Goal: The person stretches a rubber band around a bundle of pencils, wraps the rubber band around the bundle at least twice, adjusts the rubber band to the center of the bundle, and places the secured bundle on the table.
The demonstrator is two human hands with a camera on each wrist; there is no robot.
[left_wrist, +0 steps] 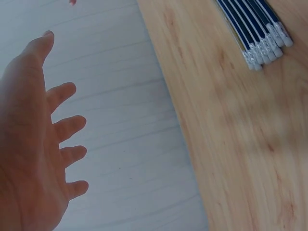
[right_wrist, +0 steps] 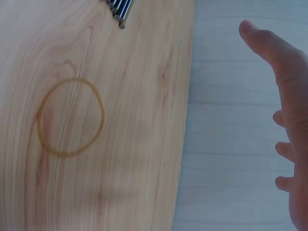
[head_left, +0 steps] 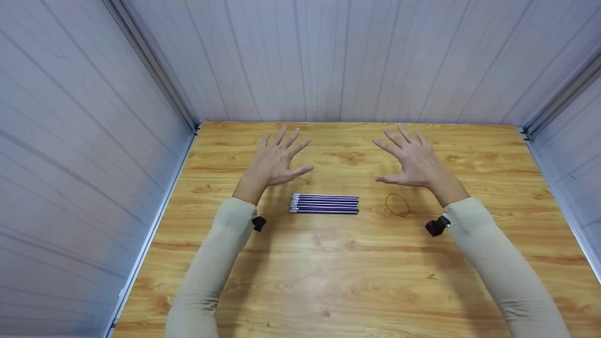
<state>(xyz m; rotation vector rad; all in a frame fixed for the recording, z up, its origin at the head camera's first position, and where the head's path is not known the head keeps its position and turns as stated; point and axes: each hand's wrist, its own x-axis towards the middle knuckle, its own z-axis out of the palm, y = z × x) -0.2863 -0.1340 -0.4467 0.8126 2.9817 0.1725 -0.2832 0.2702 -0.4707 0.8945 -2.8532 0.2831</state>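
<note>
Several dark blue-purple pencils [head_left: 325, 204] lie side by side in a row on the wooden table, their white eraser ends [left_wrist: 267, 50] toward the left. To the right of them a thin yellow-brown rubber band [right_wrist: 103, 115] lies in a loose loop. My left hand [head_left: 276, 162] is held up beyond the pencils' eraser end, fingers spread, holding nothing. My right hand [head_left: 413, 162], also spread and holding nothing, is above and beyond the rubber band [head_left: 409, 209]. Both hands are apart from the pencils and the band.
The wood-grain table [head_left: 328, 272] is bordered by a pale panelled wall [head_left: 324, 61] at the back and a similar wall [head_left: 70, 155] on the left. Another panel [head_left: 575, 155] stands at the right. A small black wrist camera [head_left: 437, 226] sits at the right cuff.
</note>
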